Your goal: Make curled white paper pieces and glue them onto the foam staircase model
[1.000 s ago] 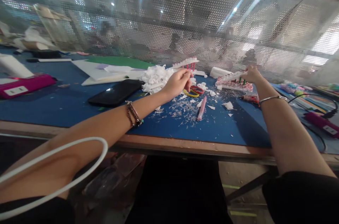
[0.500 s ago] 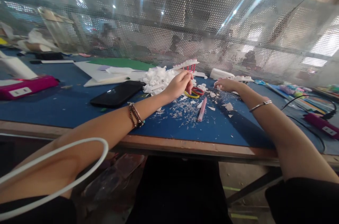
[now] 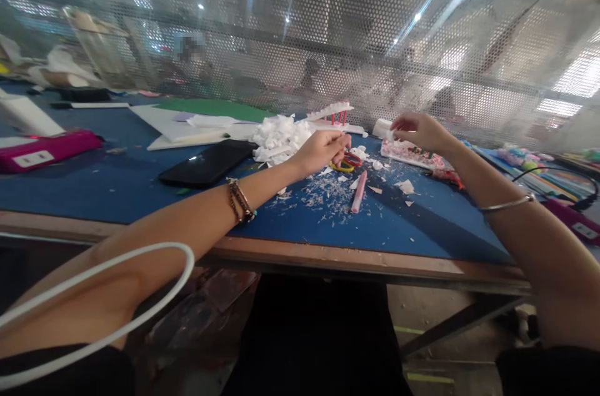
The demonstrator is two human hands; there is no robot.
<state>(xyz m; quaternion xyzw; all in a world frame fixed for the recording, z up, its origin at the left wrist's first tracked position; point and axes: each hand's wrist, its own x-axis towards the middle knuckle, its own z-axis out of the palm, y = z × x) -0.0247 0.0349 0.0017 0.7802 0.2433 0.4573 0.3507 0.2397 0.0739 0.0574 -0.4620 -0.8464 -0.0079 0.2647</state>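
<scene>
My left hand (image 3: 324, 150) is above the table beside a heap of crumpled white scraps (image 3: 277, 140), its fingertips pinched together. What they hold, if anything, is too small to make out. Just under it are scissors (image 3: 344, 165) with yellow and red handles. My right hand (image 3: 423, 133) is raised over a flat white piece covered in pink and red bits (image 3: 412, 156); its fingers are curled in, with something small and whitish at the tips. A pink tube, like a glue pen (image 3: 359, 192), lies between the hands among white shavings (image 3: 319, 195).
A black phone (image 3: 209, 163) lies left of the heap, with white and green sheets (image 3: 215, 110) behind. Magenta power strips (image 3: 51, 149) sit at both sides. A small white structure on red posts (image 3: 335, 115) stands at the back by the perforated metal screen (image 3: 356, 15).
My right hand has lifted and moved right, uncovering the flat piece with pink and red bits. My left hand has shifted slightly right and down, its fingers still together.
</scene>
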